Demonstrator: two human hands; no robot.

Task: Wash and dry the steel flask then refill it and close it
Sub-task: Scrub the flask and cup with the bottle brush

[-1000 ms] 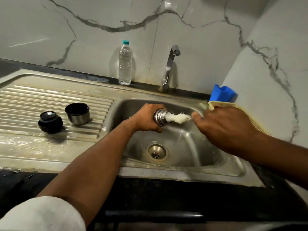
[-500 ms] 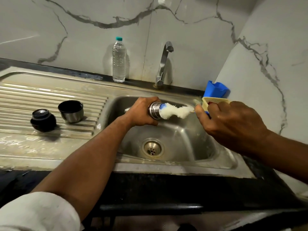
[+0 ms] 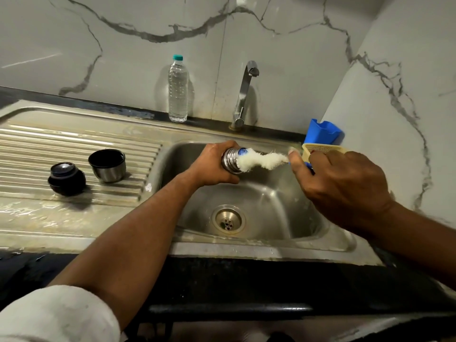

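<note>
I see more of the white fluffy brush [image 3: 261,161] out of the flask now than a second ago; before, only a short bit stuck out. The right hand [image 3: 343,186] has pulled back to the right, and it grips the brush by its handle end. The left hand [image 3: 214,166] is wrapped around the steel flask [image 3: 230,161] and holds it on its side over the sink [image 3: 256,203], mouth toward the right. The tip of the brush sits in the flask mouth. I cannot see what else is inside the flask.

On the ribbed draining board at the left, the steel cup [image 3: 107,165] stands mouth up, dark inside. The black stopper [image 3: 66,178] stands just beside it, further left. They are in the same spots as before.

A clear water bottle [image 3: 178,89] with a teal cap stands by the wall, left of the tap [image 3: 244,95]. A blue holder [image 3: 322,132] and a yellow basket [image 3: 320,149] are in the right corner
</note>
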